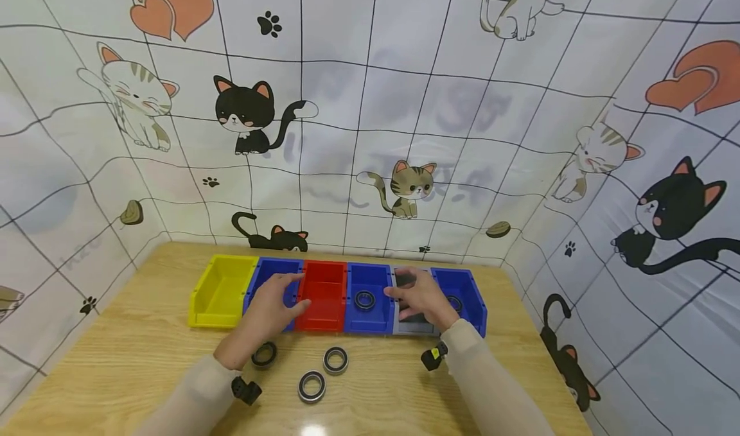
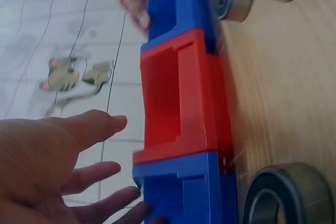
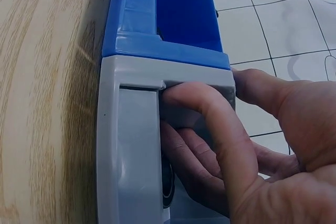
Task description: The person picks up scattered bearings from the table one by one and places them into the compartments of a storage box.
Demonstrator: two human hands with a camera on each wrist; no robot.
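Observation:
My left hand [image 1: 268, 307] hovers with spread fingers over the second bin, a blue bin [image 1: 267, 270]. In the left wrist view its thumb and fingers are apart and hold nothing. My right hand [image 1: 428, 298] is at the grey bin [image 1: 417, 327], fingers reaching inside and loosely bent. A dark ring edge [image 3: 168, 184] shows under those fingers in the right wrist view. Another blue bin [image 1: 370, 274], left of the grey one, has a bearing [image 1: 356, 301] on its floor. Three bearings lie on the table: one [image 1: 273, 353] by my left wrist, another [image 1: 326, 363], and a nearer one [image 1: 302, 388].
The bins stand joined in a row toward the back of the wooden table [image 1: 393, 391]. A yellow bin [image 1: 222, 295] forms the left end, a red bin [image 1: 322, 295] sits mid-row, and a blue bin [image 1: 477, 314] with a bearing [image 1: 458, 305] ends it. A cat-print curtain [image 1: 335, 102] hangs behind.

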